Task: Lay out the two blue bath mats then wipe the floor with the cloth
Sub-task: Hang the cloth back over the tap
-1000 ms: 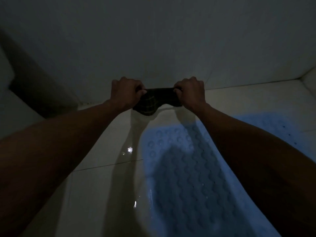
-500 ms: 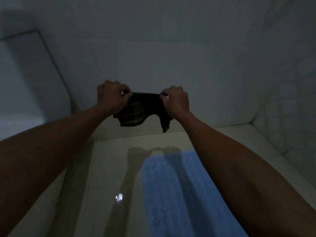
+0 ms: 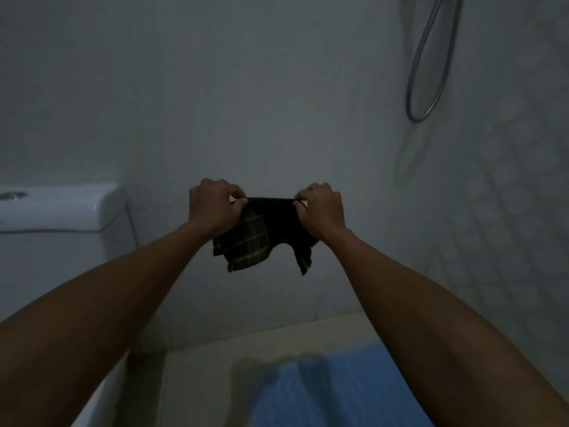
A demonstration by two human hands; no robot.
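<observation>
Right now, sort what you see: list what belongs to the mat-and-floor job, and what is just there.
For the job:
- cloth, held up by left hand and right hand
- blue mat, lying on the floor
- floor

Just there:
- toilet tank
- shower hose
- wall

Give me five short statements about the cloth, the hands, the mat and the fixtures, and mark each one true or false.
1. Both hands grip the dark plaid cloth by its top edge. True: the left hand and right hand pinch it.
2. The cloth lies flat on the floor. False: it hangs in the air in front of the wall.
3. A blue rubber bath mat lies on the floor below. True.
4. The white toilet cistern stands at right. False: it stands at left.
5. A grey shower hose hangs at upper right. True.
</observation>
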